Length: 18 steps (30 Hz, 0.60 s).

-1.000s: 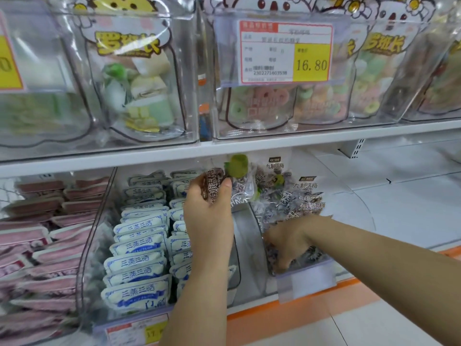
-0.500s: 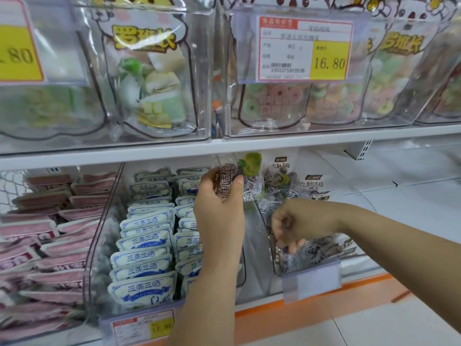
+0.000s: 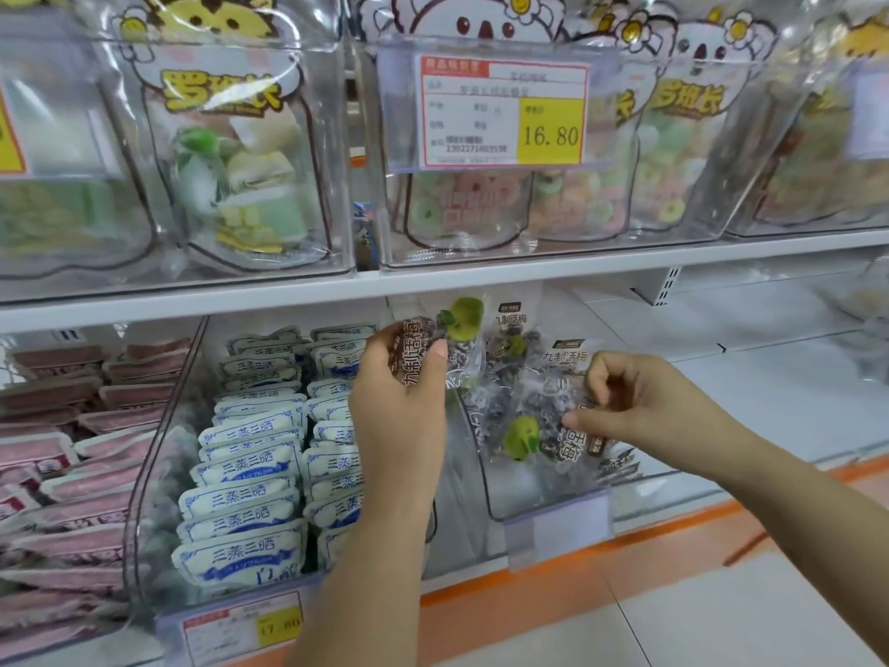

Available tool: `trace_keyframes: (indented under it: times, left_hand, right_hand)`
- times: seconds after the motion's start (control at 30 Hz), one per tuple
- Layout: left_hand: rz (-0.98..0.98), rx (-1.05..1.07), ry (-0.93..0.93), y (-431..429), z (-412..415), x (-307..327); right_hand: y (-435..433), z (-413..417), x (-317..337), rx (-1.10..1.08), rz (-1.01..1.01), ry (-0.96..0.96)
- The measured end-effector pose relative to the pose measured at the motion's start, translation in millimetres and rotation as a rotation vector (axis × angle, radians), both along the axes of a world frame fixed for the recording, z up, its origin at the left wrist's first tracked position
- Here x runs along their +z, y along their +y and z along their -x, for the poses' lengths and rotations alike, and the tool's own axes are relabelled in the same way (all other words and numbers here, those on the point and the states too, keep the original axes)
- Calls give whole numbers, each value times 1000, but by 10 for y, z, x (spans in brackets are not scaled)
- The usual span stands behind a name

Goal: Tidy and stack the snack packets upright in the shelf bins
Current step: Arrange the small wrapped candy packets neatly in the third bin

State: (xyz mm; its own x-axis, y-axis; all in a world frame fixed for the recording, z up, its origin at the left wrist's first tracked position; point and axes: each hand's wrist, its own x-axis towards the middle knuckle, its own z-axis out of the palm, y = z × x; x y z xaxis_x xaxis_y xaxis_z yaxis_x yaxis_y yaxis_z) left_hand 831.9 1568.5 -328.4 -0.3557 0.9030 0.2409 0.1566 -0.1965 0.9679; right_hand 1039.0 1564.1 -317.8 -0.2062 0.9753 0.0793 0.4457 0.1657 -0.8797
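Note:
My left hand [image 3: 401,402] grips a clear plum packet [image 3: 447,339] with brown lettering and a green plum picture, held upright just under the upper shelf. My right hand [image 3: 630,402] pinches a second plum packet [image 3: 534,435] lifted above the clear plastic bin [image 3: 543,493], tilted, its green plum picture pointing down. More plum packets [image 3: 560,361] stand at the back of that bin.
Left of the plum bin, a clear bin [image 3: 158,474] holds rows of blue-and-white packets [image 3: 245,488]. Pink packets [image 3: 62,450] fill the far left. Upper shelf bins [image 3: 365,243] hold candy bags behind a 16.80 price tag [image 3: 502,110]. Bare white shelf [image 3: 769,392] lies to the right.
My right hand has come up out of the bin, bringing a plum packet with it. My left hand has kept its packet raised in about the same spot.

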Motion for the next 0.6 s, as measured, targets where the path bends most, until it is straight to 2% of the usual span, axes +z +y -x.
trace_keyframes:
  times: [0.13, 0.2, 0.4, 0.6]
  left_hand:
    - [-15, -31, -4, -75, -44, 39]
    - [-21, -60, -11, -130, -73, 68]
    - [19, -167, -20, -342, -196, 124]
    - [53, -224, 96, -515, -269, 124]
  right_hand:
    - [-174, -92, 121, -124, -150, -18]
    - [-280, -99, 157, -199, -190, 78]
    - [-649, -205, 82, -421, -111, 363]
    - [-784, -387, 148, -429, -43, 599]
